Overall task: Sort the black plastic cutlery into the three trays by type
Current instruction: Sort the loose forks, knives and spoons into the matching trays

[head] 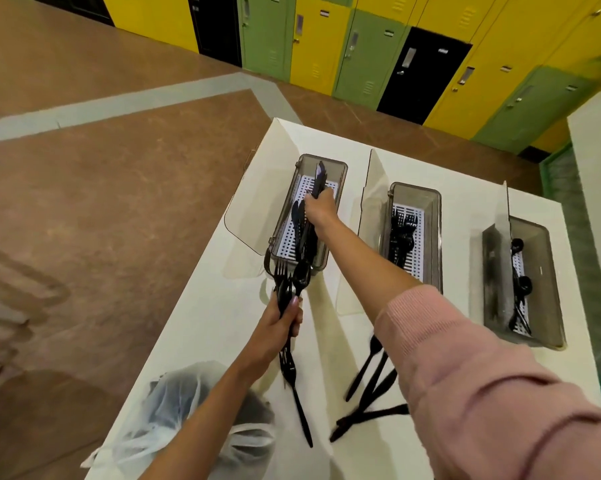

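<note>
The person's right hand (321,206) holds black plastic knives (319,176) over the leftmost smoky clear plastic tray (288,209). The left hand (280,322) grips a bunch of black plastic forks and spoons (292,277) above the white table (222,323), near loose black cutlery (371,379).

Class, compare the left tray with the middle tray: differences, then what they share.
The left tray holds knives; the middle tray holds forks. The right hand reaches into the left tray gripping a knife; no hand is in the middle tray. Both are smoky trays with white slotted liners and open lids.
</note>
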`<act>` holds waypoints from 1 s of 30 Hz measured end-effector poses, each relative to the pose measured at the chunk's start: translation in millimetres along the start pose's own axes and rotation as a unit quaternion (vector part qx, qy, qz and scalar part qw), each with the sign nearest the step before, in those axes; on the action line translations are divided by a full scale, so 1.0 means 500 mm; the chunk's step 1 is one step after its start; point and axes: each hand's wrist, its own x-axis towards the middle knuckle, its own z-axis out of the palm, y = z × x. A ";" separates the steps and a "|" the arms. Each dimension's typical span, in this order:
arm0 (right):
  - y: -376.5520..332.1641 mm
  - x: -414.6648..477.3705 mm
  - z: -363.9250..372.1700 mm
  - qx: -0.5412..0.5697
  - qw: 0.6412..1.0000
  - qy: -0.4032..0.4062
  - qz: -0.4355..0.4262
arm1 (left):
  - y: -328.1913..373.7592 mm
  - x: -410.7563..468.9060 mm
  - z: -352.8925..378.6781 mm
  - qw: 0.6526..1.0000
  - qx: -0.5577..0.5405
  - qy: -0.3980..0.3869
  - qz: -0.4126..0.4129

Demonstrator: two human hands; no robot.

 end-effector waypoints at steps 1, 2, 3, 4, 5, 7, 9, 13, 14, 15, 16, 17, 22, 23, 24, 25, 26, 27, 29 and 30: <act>0.000 0.000 -0.001 -0.013 1.000 -0.008 0.001 | 0.001 -0.002 0.001 1.000 -0.004 0.000 -0.001; -0.001 -0.003 -0.006 -0.033 0.999 -0.017 0.002 | 0.002 -0.005 0.002 1.000 -0.009 -0.002 -0.001; -0.001 -0.008 -0.010 -0.056 0.998 -0.028 0.003 | 0.003 -0.007 0.003 1.000 -0.014 -0.003 0.000; -0.002 -0.018 -0.017 -0.076 0.997 -0.031 -0.011 | 0.005 -0.009 0.004 1.000 -0.017 -0.004 0.004; -0.005 -0.032 -0.027 -0.092 0.995 -0.031 -0.037 | 0.007 -0.011 0.005 1.000 -0.017 -0.004 0.009; -0.011 -0.072 -0.056 -0.094 0.989 -0.051 -0.106 | 0.013 -0.014 0.011 1.000 -0.019 0.001 0.024; -0.011 -0.125 -0.091 -0.067 0.981 -0.113 -0.146 | 0.020 -0.017 0.016 0.999 -0.023 0.012 0.033; 0.003 -0.204 -0.140 -0.140 0.948 -0.234 -0.161 | 0.032 -0.026 0.024 0.998 -0.021 0.028 0.048; 0.009 -0.215 -0.147 -0.169 0.941 -0.245 -0.160 | 0.036 -0.029 0.026 0.998 -0.024 0.032 0.052; 0.015 -0.225 -0.150 -0.188 0.935 -0.257 -0.156 | 0.038 -0.030 0.026 0.997 -0.027 0.034 0.056; 0.021 -0.234 -0.151 -0.201 0.930 -0.269 -0.152 | 0.041 -0.031 0.027 0.997 -0.026 0.032 0.060; 0.027 -0.244 -0.150 -0.211 0.925 -0.278 -0.152 | 0.044 -0.034 0.028 0.997 -0.023 0.029 0.065; 0.045 -0.267 -0.138 -0.213 0.927 -0.253 -0.176 | 0.055 -0.040 0.034 0.997 -0.012 0.022 0.071; 0.046 -0.263 -0.139 -0.199 0.934 -0.241 -0.174 | 0.054 -0.041 0.034 0.997 -0.012 0.023 0.072; 0.044 -0.259 -0.140 -0.181 0.941 -0.230 -0.169 | 0.053 -0.042 0.033 0.997 -0.011 0.025 0.074; 0.041 -0.254 -0.142 -0.164 0.947 -0.220 -0.166 | 0.051 -0.042 0.031 0.997 -0.009 0.025 0.075; 0.034 -0.248 -0.146 -0.154 0.951 -0.209 -0.166 | 0.049 -0.041 0.028 0.997 -0.009 0.025 0.076; 0.026 -0.241 -0.148 -0.148 0.954 -0.200 -0.170 | 0.047 -0.041 0.025 0.997 -0.010 0.025 0.076; 0.007 -0.222 -0.153 -0.120 0.961 -0.180 -0.171 | 0.047 -0.038 0.022 0.997 -0.010 0.024 0.077; -0.003 -0.209 -0.153 -0.093 0.968 -0.166 -0.163 | 0.047 -0.037 0.020 0.997 -0.010 0.025 0.076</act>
